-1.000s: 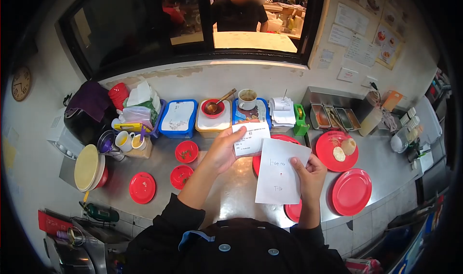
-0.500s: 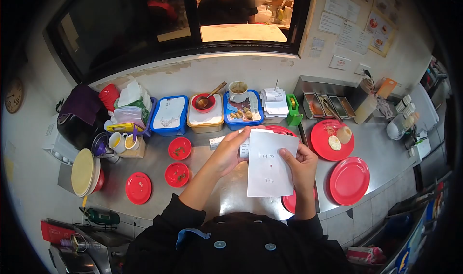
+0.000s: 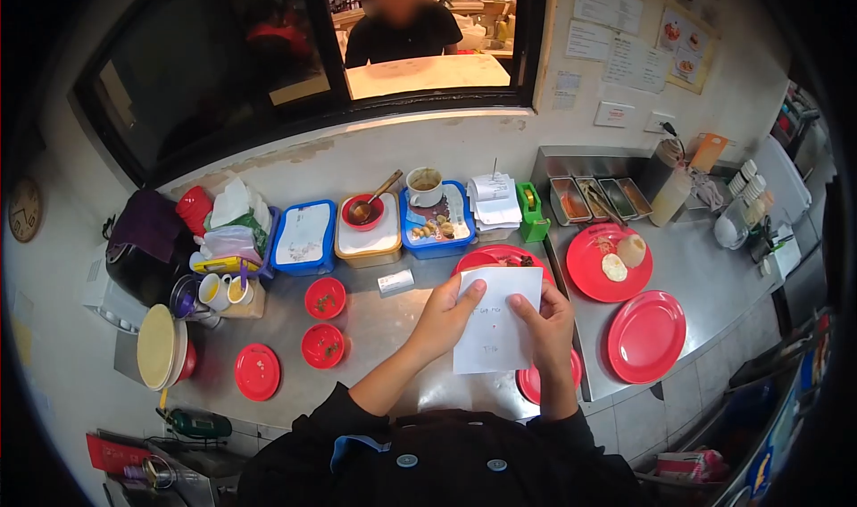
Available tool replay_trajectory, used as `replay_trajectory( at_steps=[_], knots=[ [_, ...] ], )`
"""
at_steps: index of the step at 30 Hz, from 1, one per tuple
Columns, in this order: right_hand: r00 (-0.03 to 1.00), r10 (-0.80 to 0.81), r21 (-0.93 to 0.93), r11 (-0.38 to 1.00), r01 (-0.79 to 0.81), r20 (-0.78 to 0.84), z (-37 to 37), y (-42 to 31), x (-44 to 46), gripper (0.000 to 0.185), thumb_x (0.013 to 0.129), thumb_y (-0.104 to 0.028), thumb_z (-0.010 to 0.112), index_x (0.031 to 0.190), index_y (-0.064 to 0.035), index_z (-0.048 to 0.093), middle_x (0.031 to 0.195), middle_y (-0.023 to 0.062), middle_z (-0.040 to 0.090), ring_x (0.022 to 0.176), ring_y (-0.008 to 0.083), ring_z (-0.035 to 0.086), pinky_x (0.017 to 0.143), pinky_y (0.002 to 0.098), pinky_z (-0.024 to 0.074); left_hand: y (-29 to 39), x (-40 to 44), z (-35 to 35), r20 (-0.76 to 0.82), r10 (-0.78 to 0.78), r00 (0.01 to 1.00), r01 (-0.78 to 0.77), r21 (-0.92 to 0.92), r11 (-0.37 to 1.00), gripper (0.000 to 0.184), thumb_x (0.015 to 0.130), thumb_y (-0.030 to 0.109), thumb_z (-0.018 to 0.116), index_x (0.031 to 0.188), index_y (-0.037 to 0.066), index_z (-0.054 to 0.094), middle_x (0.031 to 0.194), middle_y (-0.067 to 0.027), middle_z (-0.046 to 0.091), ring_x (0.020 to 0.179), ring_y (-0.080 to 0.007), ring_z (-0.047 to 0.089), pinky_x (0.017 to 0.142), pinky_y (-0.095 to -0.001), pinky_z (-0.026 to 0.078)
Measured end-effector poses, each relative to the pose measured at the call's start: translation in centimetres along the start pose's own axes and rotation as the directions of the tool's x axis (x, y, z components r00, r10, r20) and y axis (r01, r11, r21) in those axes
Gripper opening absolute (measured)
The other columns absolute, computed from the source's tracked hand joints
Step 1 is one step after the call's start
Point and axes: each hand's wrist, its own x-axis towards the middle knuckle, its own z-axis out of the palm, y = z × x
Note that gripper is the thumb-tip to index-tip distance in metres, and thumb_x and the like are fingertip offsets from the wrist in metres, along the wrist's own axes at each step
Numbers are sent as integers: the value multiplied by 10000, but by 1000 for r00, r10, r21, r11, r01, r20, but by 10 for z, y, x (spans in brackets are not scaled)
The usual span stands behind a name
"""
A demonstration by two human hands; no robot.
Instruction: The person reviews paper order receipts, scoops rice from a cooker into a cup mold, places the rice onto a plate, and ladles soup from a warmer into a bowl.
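1. Near the green tape dispenser [image 3: 532, 211], on the wearer's side of it, a white paper [image 3: 494, 339] was held up above the counter [image 3: 375, 328], its handwritten face showing.
2. The left hand [image 3: 448, 315] pinched the paper's upper left edge, thumb in front; its fingertips behind were hidden.
3. The right hand [image 3: 546, 321] pinched the right edge, thumb on the written face.
4. Left of the dispenser and nearer the wearer, a small printed slip [image 3: 395, 281] lay on the counter.
5. Just left of the dispenser stood spiked receipts [image 3: 496, 205]; farther left, a blue-rimmed container [image 3: 439, 247] carried a white cup [image 3: 424, 186].
6. Right of the dispenser and nearer the wearer were 2 red plates: 1 food plate [image 3: 585, 270] bearing a pale mound and a round white piece, and 1 oval plate [image 3: 647, 337].
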Motion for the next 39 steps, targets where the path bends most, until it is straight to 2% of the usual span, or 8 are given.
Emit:
replay_trajectory(
  at_steps=[14, 18, 21, 24, 26, 29, 32, 39],
  knots=[
    [988, 138, -43, 989, -141, -68, -69, 0, 28, 206, 773, -75, 679, 938, 40, 633, 786, 58, 647, 688, 93, 587, 619, 214, 458, -33, 67, 35, 80, 15, 997, -20, 67, 998, 263, 883, 128, 551, 1074, -53, 548, 951, -123, 635, 844, -138, 617, 728, -249, 505],
    [950, -13, -148, 988, -35, -313, -112, 28, 38, 186, 779, -80, 674, 913, 46, 643, 760, 37, 635, 661, 70, 546, 594, 210, 428, -80, 146, 31, -45, -93, 995, 94, 32, 995, 300, 904, 193, 518, 1055, -65, 541, 979, -184, 622, 855, -231, 639, 727, -314, 533],
    [889, -1, -116, 992, -59, -458, -127, 28, 42, 191, 789, -92, 670, 916, 47, 639, 764, 38, 628, 662, 69, 540, 601, 204, 423, -152, 233, 28, -87, -179, 980, 200, 445, 873, 293, 891, 185, 513, 1046, -60, 558, 947, -204, 625, 807, -258, 648, 712, -324, 537],
    [888, 24, -88, 994, -72, -459, -133, 25, 42, 210, 784, -126, 685, 901, 41, 634, 765, 28, 623, 658, 73, 541, 603, 209, 421, -221, 310, 28, -31, 249, 968, -98, 868, 488, 321, 840, 221, 568, 995, -59, 591, 884, -213, 634, 743, -307, 648, 655, -350, 539],
    [887, 13, -107, 992, -70, -461, -140, 25, 39, 209, 783, -121, 687, 895, 46, 633, 758, 31, 621, 654, 71, 538, 598, 204, 418, -226, 344, 39, -413, 7, 911, 346, 773, 532, 355, 770, 287, 636, 873, -53, 624, 921, -261, 615, 870, -388, 605, 702, -428, 500],
    [875, 20, -115, 990, -87, -485, -150, 30, 34, 209, 779, -119, 691, 882, 52, 630, 746, 30, 616, 646, 68, 531, 588, 196, 410, -219, 358, 53, -609, -114, 785, 539, 581, 610, 359, 710, 268, 711, 840, -55, 622, 900, -246, 626, 833, -361, 623, 679, -406, 502],
    [857, 47, -89, 990, -108, -513, -157, 33, 33, 206, 778, -122, 694, 874, 50, 630, 735, 23, 610, 640, 64, 525, 580, 193, 403, -230, 360, 42, -616, -226, 755, 526, 363, 769, 357, 707, 207, 739, 830, -91, 585, 800, -176, 626, 625, -277, 626, 453, -383, 508],
    [867, 84, -62, 989, -131, -491, -152, 36, 38, 196, 775, -105, 691, 884, 46, 632, 741, 23, 609, 644, 64, 524, 582, 197, 401, -229, 316, 42, -255, -298, 920, 241, -232, 943, 225, 746, 181, 719, 841, 3, 620, 781, -73, 625, 668, -152, 584, 704, -275, 438]
  ],
)
